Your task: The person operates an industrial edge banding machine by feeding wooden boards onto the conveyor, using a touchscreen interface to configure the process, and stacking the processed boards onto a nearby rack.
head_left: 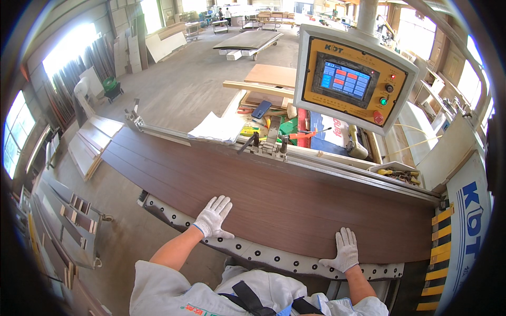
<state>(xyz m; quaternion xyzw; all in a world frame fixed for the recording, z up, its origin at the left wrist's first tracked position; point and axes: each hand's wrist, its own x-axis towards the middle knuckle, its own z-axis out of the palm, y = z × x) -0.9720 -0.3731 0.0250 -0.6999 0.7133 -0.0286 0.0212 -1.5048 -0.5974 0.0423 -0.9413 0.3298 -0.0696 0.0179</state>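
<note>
A long dark brown wood panel lies across the machine's white support table, which has a row of black-ringed holes along its near edge. My left hand, in a whitish knit work glove, rests flat on the panel's near edge with its fingers spread. To the right, my gloved right hand also lies flat on the near edge, fingers pointing away and thumb out to the left. Neither hand grips anything. A metal guide rail runs along the panel's far side.
A control box with a lit screen hangs over the far right. Behind the rail are white papers, a phone and assorted tools. Yellow-black striping marks the machine at right. Stacked boards stand at left.
</note>
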